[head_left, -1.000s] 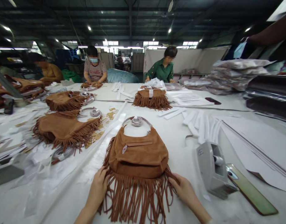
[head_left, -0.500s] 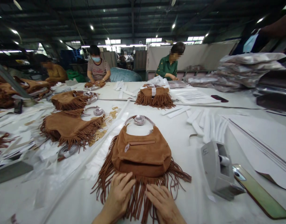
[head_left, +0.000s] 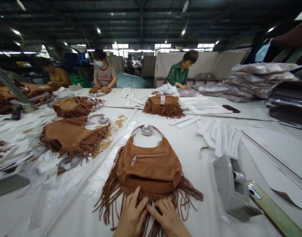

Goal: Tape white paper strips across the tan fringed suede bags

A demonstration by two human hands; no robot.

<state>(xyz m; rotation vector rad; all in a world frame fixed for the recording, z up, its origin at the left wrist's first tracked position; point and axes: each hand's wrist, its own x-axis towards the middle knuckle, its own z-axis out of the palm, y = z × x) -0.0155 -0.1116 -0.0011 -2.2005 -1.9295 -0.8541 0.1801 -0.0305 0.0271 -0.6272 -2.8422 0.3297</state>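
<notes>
In the head view, a rounded brown handbag that looks like suede (head_left: 151, 166) lies on the white-covered table (head_left: 199, 215), right in front of the person, with its long zip (head_left: 150, 155) facing up. Its long, thin brown fringe strips (head_left: 111, 194) run toward the person and fan out to both sides. The curved handle in pale wrapping (head_left: 160, 132) points away, with a wrapped, round coil of strap (head_left: 147, 130) inside its curve.

The left hand (head_left: 131, 213) is over the middle strips, its fingers a little apart and one reaching up to the bag's bottom edge. The right hand (head_left: 167, 215) is just beside it, with bent fingers over the strips. The hands hide what is under them, so one cannot tell if either is pinching any strips.

The bag looks light and soft. Its body seems puffed out, so a hard squeeze might dent it. The strips look floppy and could tangle, and a big tug might pull one loose. Good places to hold it would be the two sides of the body, with flat palms. The handle could work too, but its wrapping may be slippery
</notes>
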